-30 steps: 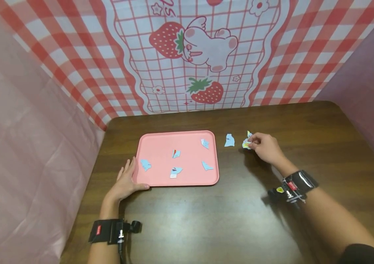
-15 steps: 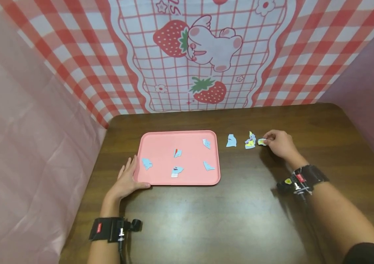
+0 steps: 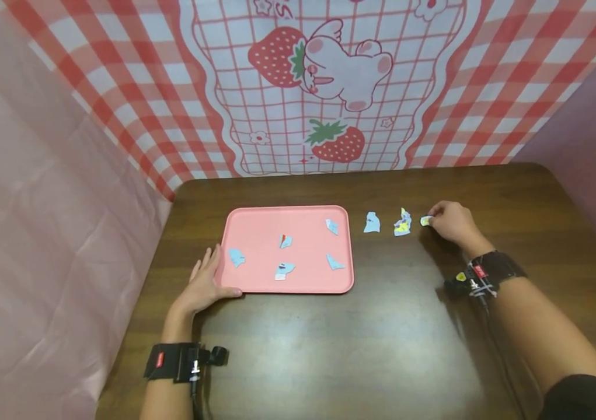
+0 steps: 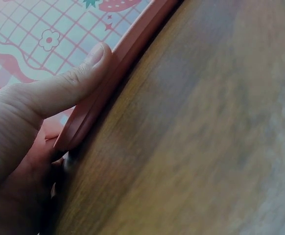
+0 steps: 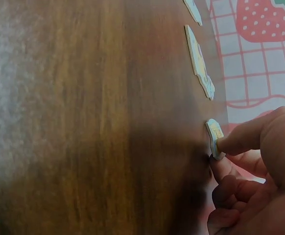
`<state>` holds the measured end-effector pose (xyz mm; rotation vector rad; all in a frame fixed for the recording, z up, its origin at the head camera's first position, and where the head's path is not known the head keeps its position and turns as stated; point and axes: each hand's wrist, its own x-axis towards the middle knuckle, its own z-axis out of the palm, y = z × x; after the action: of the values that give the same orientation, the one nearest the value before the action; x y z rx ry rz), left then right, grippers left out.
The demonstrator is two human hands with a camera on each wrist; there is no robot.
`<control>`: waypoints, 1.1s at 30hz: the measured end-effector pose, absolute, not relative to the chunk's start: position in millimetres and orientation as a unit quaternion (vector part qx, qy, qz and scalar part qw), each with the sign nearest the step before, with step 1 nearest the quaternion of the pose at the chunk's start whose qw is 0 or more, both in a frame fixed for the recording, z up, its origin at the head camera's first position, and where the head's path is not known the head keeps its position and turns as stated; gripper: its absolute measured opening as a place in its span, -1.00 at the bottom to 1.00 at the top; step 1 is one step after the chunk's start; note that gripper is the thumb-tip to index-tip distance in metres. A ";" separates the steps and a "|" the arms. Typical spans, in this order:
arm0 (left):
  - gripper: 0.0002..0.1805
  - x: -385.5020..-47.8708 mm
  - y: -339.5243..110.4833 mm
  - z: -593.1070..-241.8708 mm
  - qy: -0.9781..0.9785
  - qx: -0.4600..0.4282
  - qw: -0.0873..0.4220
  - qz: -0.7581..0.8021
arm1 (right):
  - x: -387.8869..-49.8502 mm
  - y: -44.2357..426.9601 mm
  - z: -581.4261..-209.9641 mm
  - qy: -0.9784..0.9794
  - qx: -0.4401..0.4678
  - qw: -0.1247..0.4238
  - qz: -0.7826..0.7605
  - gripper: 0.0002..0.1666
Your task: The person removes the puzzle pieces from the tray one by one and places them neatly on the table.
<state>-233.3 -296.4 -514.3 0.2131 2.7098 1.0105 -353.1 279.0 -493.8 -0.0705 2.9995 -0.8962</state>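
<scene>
Bkgd: red/white checked cloth (image 3: 329,87) behind brown bench (image 3: 329,350). Dial centred on pink tray (image 3: 261,224), 12 twd cloth.

My R hand (image 3: 452,221) pinches small yellow/blue pc (image 5: 214,130), approx. 3 o'clock, well off tray. Whether pc touches bench: can't tell. L hand (image 3: 205,286) at 8, fingers loosely spread along tray side, thumb across near rim; no pc in it.

Risks (my est.): pc is small, held by one end, so could pivot or slip if pinch loosens. A low sweep twd 9 would prob. knock yellow/purple pc (image 3: 403,223), then blue pc (image 3: 372,222); both lie loose betw. R hand & tray, i.e. in the way. Too much L thumb pressure might tip or skid tray, shifting its pcs. Cable (image 3: 505,367) off R wrist strap (image 3: 497,274) runs twd 5-6 from hand; could drag if pulled taut.

Also on tray: white-edged pc (image 3: 331,227) at 2, pointed pc (image 3: 335,262) just past 3, white-tipped pc (image 3: 284,270) at 6, pale pc (image 3: 236,257) at 9, red-marked pc (image 3: 286,241) nr centre.
</scene>
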 end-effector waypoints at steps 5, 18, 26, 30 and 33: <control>0.41 -233.0 -296.7 -516.2 0.927 0.072 0.119 0.349 | -351.2 279.1 -492.2 0.958 0.001 0.029 -0.285 -0.77; 0.42 -232.6 -296.2 -515.3 0.926 0.067 0.122 0.351 | -348.9 280.9 -489.0 0.960 0.014 0.033 -0.276 -0.71; 0.42 -232.1 -296.1 -514.1 0.925 0.064 0.125 0.354 | -350.6 283.6 -492.1 0.958 0.018 0.032 -0.285 -0.73; 0.41 -232.1 -295.9 -514.4 0.925 0.065 0.124 0.354 | -351.6 285.2 -495.0 0.956 0.012 0.018 -0.291 -0.76; 0.41 -232.2 -295.5 -514.6 0.925 0.066 0.123 0.353 | -351.7 287.2 -496.3 0.955 0.002 0.011 -0.297 -0.78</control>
<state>-232.2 -295.5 -514.6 0.1916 2.6982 1.0291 -351.7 287.2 -496.3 0.0071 2.9797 -0.9254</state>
